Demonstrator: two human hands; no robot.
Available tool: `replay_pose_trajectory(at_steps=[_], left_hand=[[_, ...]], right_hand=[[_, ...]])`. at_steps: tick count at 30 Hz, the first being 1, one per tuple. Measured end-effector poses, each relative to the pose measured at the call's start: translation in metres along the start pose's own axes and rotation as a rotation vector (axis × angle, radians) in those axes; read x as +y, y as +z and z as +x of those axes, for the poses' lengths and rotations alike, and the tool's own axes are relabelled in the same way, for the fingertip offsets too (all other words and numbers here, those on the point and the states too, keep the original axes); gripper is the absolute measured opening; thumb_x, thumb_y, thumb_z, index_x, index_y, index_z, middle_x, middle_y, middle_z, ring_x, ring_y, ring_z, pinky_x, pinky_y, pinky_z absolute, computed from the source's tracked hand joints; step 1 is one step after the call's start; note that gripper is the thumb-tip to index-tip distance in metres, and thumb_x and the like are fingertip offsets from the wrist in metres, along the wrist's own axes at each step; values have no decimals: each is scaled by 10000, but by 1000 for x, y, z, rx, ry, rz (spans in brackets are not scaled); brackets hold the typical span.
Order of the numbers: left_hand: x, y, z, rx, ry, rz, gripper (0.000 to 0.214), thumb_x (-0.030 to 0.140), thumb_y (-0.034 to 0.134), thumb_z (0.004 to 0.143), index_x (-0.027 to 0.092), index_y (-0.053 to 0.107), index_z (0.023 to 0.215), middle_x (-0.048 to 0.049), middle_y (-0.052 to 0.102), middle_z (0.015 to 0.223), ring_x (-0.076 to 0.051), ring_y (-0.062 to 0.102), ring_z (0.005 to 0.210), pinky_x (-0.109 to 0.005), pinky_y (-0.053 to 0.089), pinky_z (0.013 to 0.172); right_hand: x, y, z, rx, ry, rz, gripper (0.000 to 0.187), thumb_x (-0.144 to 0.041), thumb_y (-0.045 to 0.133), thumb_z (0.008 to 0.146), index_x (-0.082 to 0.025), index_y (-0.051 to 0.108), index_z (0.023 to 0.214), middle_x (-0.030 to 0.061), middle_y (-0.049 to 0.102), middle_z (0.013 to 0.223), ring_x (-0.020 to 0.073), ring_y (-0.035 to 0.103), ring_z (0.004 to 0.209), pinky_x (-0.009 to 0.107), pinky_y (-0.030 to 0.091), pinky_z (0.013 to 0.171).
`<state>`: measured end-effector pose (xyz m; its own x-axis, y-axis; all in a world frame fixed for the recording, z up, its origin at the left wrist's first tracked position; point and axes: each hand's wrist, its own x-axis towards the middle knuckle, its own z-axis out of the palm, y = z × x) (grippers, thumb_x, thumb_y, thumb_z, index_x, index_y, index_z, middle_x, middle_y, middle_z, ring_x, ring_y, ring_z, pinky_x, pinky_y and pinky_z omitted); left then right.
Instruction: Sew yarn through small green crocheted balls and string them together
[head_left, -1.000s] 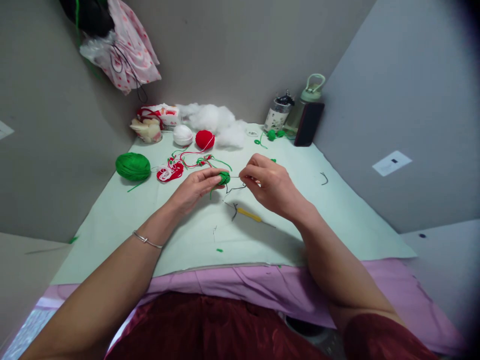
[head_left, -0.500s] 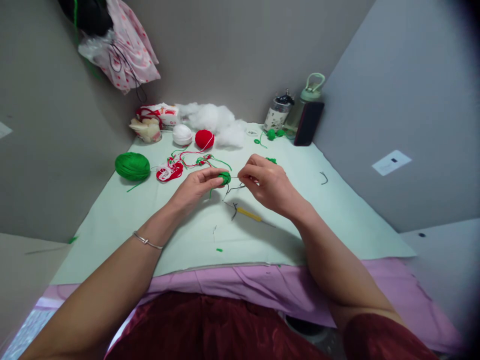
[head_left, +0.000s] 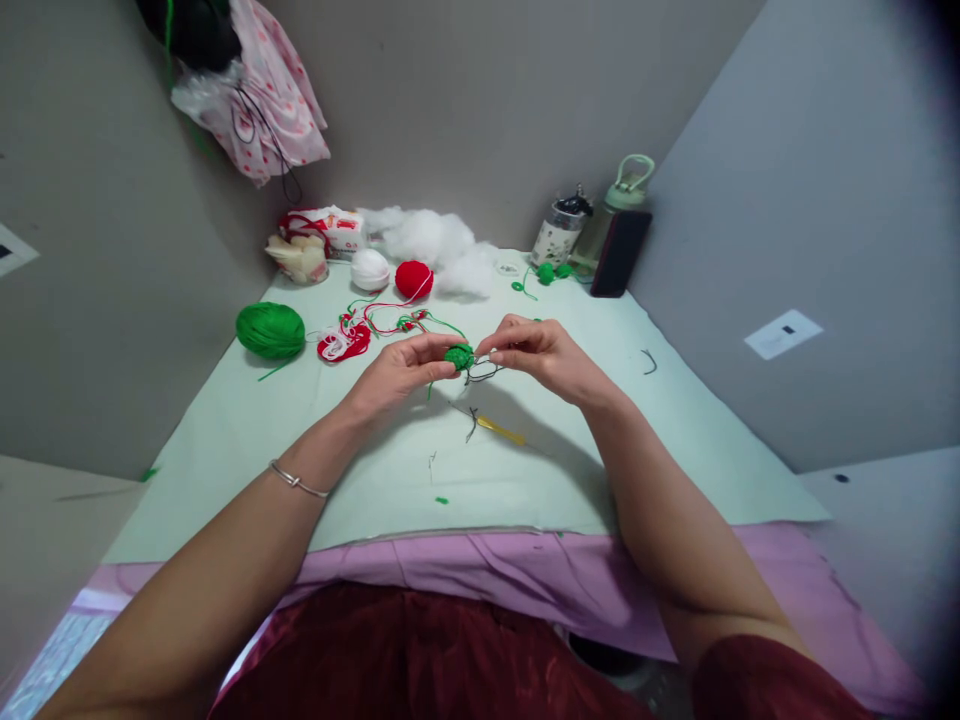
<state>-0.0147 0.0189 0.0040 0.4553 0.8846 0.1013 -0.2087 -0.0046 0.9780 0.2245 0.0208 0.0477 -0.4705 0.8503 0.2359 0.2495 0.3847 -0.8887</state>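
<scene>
My left hand [head_left: 401,370] pinches a small green crocheted piece [head_left: 458,357] between thumb and fingers, with a short green yarn tail hanging below. Close by on its right, my right hand [head_left: 541,355] is closed in a pinch on what looks like a thin sewing needle, mostly hidden by the fingertips. A dark thread [head_left: 486,374] loops between the piece and that hand. Under the hands, a crochet hook with a yellow handle [head_left: 501,430] lies on the table, with dark thread scraps [head_left: 472,425] beside it.
A green yarn ball [head_left: 270,331], red and white yarn coils [head_left: 345,343], a white ball [head_left: 370,270] and a red ball [head_left: 414,280] lie at left. White stuffing [head_left: 431,240] is behind. A phone [head_left: 622,254] leans against a bottle [head_left: 628,185] at back right.
My right hand has turned, its pinching fingertips now showing near the green piece. Both hands and the piece appear slightly further right, as the camera view has shifted a little.
</scene>
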Motion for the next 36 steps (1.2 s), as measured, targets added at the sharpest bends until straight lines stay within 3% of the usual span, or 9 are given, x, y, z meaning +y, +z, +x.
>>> replay_pose_trajectory(at_steps=[4, 12, 17, 21, 25, 29, 36], left_hand=[[3, 4, -1, -29, -11, -40, 353, 293, 829, 780, 241, 777, 1125, -42, 744, 1093, -175, 668, 1000, -361, 518, 993], [4, 8, -3, -9, -5, -25, 366, 295, 827, 767, 228, 785, 1124, -54, 765, 1093, -190, 692, 985, -386, 528, 999], [2, 11, -3, 24, 5, -6, 363, 329, 834, 767, 210, 779, 1105, -60, 760, 1086, -192, 693, 959, -393, 533, 988], [-4, 14, -2, 74, 38, -42, 431, 392, 800, 815, 218, 711, 1200, -52, 745, 1028, -186, 703, 923, -406, 525, 1003], [-8, 14, 0, 134, 59, -64, 398, 391, 793, 826, 226, 691, 1174, -35, 725, 1011, -169, 700, 899, -389, 531, 986], [-10, 13, 1, 169, 94, -62, 368, 362, 817, 801, 216, 719, 1124, -39, 710, 1086, -157, 682, 921, -361, 536, 967], [-6, 18, -1, 194, 14, -105, 373, 407, 851, 746, 186, 758, 1032, -59, 739, 1034, -179, 678, 927, -364, 522, 952]], right_hand=[[2, -5, 0, -62, 26, 85, 146, -315, 751, 863, -220, 815, 953, 14, 558, 851, 136, 517, 760, 313, 395, 701], [4, 2, 3, -49, 31, 193, 162, -318, 805, 803, -165, 759, 834, 10, 621, 809, 121, 540, 723, 296, 415, 696], [2, 10, 3, 0, 41, 181, 209, -341, 799, 799, -159, 695, 796, 0, 623, 725, 121, 520, 696, 283, 397, 663], [4, 16, 6, 108, 46, 83, 168, -313, 769, 794, -159, 700, 792, -5, 616, 700, 106, 475, 624, 276, 386, 601], [9, 19, 8, 143, 61, 13, 109, -232, 695, 775, -161, 718, 855, 19, 660, 812, 117, 549, 644, 294, 478, 631], [9, 23, 7, 120, 77, 39, 232, -149, 623, 768, -172, 663, 995, -24, 621, 727, 111, 579, 621, 284, 504, 641], [4, 35, 7, 139, 52, 174, 215, -241, 683, 802, -184, 618, 999, -19, 641, 734, 119, 604, 620, 277, 505, 599]])
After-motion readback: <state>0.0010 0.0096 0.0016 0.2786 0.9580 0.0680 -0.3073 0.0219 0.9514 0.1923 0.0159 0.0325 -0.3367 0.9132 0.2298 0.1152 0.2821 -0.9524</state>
